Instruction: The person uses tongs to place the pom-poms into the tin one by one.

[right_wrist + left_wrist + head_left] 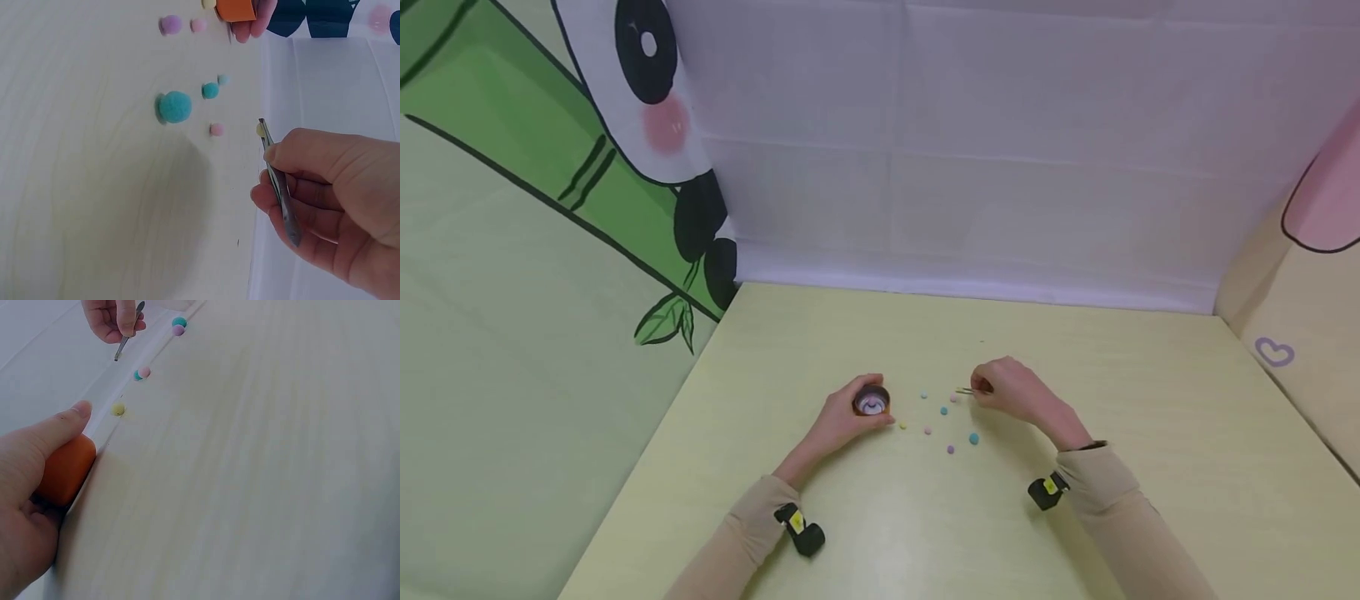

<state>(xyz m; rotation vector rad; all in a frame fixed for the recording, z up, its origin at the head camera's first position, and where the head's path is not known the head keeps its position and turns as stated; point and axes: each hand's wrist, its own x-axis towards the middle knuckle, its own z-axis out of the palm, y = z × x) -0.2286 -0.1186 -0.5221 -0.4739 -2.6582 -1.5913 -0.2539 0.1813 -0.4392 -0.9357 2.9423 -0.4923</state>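
My left hand [841, 418] holds a small round orange container [67, 470], fingers and thumb around its sides. Its open top faces up in the head view, with a dark inner wall and a pale bottom. Between thumb and fingers, my right hand [1017, 392] pinches metal tweezers [279, 187] to the right of the container. A small yellow pom-pom [260, 130] sits at the tweezers' tips, above the table. Below and left of the tips lies a small pink pom-pom [217, 129]. Another yellow pom-pom [902, 426] is close to my left thumb.
Between the hands, several pom-poms lie on the pale wooden table [850, 333]: a larger teal one [973, 438], a smaller teal one [943, 411], a purple one [951, 449], a pink one [927, 431] and a light blue one [924, 395]. A white cloth [985, 183] hangs behind.
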